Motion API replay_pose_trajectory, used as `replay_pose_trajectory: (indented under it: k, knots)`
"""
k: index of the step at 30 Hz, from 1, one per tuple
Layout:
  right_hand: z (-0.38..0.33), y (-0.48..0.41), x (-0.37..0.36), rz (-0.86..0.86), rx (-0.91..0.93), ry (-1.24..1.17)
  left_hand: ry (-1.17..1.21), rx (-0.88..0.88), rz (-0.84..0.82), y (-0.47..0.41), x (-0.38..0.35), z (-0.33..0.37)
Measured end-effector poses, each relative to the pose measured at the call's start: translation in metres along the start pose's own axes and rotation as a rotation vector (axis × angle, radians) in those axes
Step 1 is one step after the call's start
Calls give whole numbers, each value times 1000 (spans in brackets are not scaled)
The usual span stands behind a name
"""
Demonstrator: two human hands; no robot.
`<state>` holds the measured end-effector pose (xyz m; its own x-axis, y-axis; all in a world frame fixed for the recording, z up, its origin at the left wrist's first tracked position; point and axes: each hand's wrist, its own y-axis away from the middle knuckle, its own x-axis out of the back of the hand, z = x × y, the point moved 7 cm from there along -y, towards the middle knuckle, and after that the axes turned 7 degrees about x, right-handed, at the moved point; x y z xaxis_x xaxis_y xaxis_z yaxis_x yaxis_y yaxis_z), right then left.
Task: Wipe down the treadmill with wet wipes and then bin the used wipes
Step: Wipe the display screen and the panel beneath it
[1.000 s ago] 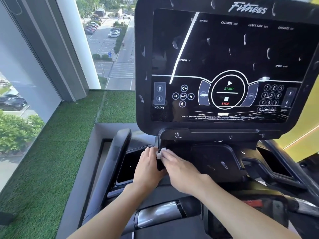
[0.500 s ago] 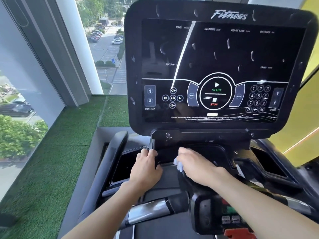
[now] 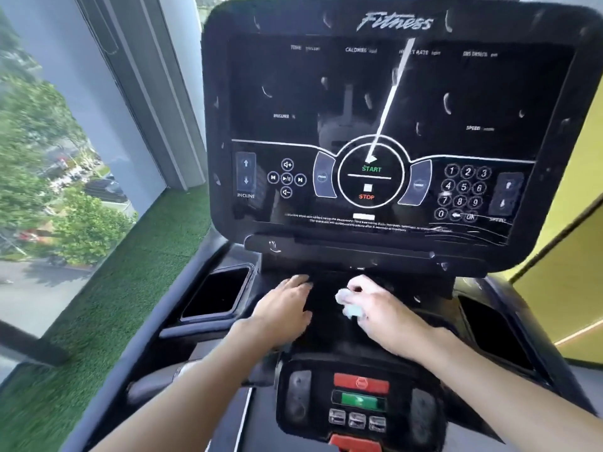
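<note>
Above right hand [image 3: 385,308], console [image 3: 385,24] reads "Fitness".

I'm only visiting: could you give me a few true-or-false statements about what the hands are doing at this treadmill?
1. The right hand holds a wipe. True.
2. The left hand grips a wipe too. False: its fingers lie straight on the black shelf.
3. Both hands are on the screen. False: they are below it.
4. START stands above STOP on the screen. True.
</note>
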<state>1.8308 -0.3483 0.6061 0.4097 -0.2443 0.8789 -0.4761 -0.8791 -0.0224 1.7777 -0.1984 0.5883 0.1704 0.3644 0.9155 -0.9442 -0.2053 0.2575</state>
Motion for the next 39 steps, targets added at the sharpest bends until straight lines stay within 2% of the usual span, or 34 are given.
replay_pose_trajectory:
  k: [5,8,12,15,20,26,29,34,39]
  knots:
    - [-3,-24,-8,-38,167,139,24,35,26,8,-1,-2]
    - [6,-23,-7,-60,162,281,-34,74,56,8,1,-2]
    - [1,-14,-16,-118,265,239,-36,83,56,11,2,-4]
    - [4,-22,-8,-163,218,276,-22,63,34,11,3,-5]
    - [-7,-14,-11,-234,253,364,35,24,23,13,2,-9]
    - [0,-19,-8,-239,107,418,45,-1,49,12,0,-11]
    - [-11,-17,-16,-260,120,364,32,-9,81,11,-1,-12]
    - [3,-20,-6,-218,-2,347,21,-4,80,10,-5,-15]
    - [-1,-10,-11,-291,-10,200,13,-16,101,10,-4,-15]
